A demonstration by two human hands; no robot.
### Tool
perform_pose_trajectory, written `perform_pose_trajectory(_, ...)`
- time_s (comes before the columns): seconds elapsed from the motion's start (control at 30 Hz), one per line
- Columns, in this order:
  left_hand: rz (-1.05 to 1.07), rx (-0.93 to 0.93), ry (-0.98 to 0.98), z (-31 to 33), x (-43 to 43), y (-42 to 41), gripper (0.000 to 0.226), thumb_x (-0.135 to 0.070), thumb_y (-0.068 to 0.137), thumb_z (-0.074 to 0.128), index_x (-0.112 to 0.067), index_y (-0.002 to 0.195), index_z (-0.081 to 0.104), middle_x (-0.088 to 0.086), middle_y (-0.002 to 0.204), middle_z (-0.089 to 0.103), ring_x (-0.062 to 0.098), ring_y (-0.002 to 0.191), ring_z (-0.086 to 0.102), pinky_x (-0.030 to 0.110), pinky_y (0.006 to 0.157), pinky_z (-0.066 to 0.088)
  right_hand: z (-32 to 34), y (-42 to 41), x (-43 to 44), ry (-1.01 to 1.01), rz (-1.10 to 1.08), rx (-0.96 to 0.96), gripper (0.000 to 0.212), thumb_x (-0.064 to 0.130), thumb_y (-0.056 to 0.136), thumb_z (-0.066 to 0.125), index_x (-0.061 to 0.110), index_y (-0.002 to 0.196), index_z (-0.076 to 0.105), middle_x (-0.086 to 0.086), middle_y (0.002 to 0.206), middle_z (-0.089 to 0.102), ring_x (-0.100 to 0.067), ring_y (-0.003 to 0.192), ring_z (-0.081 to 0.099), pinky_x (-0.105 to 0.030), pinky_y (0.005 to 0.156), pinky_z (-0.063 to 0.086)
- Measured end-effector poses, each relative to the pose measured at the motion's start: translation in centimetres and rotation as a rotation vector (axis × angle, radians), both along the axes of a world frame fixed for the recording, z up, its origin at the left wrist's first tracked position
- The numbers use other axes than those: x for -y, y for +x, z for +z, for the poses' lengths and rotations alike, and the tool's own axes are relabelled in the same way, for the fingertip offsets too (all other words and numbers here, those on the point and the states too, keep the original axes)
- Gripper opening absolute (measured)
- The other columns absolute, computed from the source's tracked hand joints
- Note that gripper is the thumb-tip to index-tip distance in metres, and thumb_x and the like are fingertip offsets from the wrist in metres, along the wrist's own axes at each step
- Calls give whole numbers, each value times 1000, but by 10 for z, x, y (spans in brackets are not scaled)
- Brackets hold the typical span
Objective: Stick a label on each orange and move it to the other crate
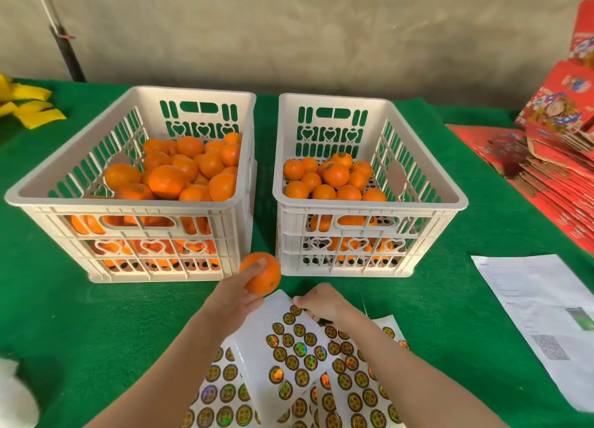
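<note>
My left hand (236, 294) grips an orange (265, 275) in the air in front of the gap between two white crates. The left crate (61, 199) is piled high with oranges. Fewer oranges lie in the right crate (427, 202), some with a dark round label on top. My right hand (323, 302) pinches at a round gold-and-black label on the top edge of a white sticker sheet (260, 324). More sticker sheets (221, 395) overlap under my forearms.
Green felt (96, 315) covers the table. A printed paper sheet (540, 315) lies at the right. Red flat cartons (553, 157) are stacked at the far right. Yellow cloth (25, 106) sits at the far left, a black pole (67, 48) behind it.
</note>
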State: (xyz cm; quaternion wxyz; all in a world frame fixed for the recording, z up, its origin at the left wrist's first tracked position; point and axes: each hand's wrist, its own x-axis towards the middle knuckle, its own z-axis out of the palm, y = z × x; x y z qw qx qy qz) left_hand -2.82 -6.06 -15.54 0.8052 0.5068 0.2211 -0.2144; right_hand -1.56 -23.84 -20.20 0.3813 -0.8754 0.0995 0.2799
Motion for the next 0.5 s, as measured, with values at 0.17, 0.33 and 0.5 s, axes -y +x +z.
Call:
perform_pose_trajectory(0.17, -25, 74, 27, -5, -3, 0, 95, -34, 62, 72, -8, 143, 31, 7, 125, 53, 27, 120, 51, 41, 110, 34, 9, -6, 13, 282, -66, 130, 30, 2, 82, 68, 13, 107, 59, -3, 85, 57, -15, 81, 55, -22, 75, 44)
perform_pose_trajectory(0.33, -312, 172, 250, 6, -10, 4, 111, -60, 46, 80, -10, 137, 42, 12, 134, 50, 30, 124, 46, 49, 113, 30, 15, -17, 20, 367, -40, 236, 25, -1, 83, 66, 23, 88, 61, -2, 81, 59, -11, 75, 56, -17, 73, 45)
perform_pose_trajectory(0.5, -548, 205, 405, 12, -5, 5, 103, -60, 37, 77, -12, 125, 54, 11, 121, 62, 29, 112, 58, 48, 106, 40, 16, -23, 24, 384, -13, 265, 22, 1, 81, 68, 23, 83, 67, 2, 81, 64, -9, 77, 59, -20, 78, 49)
